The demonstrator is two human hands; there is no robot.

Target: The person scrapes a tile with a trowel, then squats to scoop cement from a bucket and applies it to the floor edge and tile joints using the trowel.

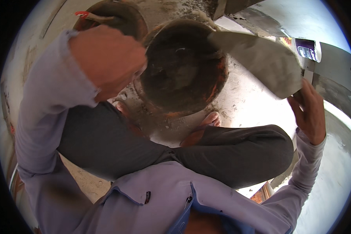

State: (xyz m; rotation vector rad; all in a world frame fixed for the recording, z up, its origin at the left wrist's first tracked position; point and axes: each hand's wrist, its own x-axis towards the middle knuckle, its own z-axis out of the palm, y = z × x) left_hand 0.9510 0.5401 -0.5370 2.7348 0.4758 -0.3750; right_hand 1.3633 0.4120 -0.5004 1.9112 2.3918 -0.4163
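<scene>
My right hand (311,111) grips a wide trowel at its near end, on the right. The broad grey trowel blade (261,60) is smeared with mortar, and its tip reaches over the far right rim of a round bucket (215,93). Grey mortar (179,70) lies dark inside this bucket. My left hand (109,58) is raised at the left of the bucket, somewhat blurred, its fingers curled closed. What it may hold is hidden. Behind it stands a second dark round bucket (142,25), with a red-ended tool (93,16) across its rim.
My bare feet (211,119) and bent knees (257,152) are close to the bucket's near side. Dirt and crumbs lie on the pale floor (249,101). To the right are a grey wall (337,66) and a purple and white container (308,50).
</scene>
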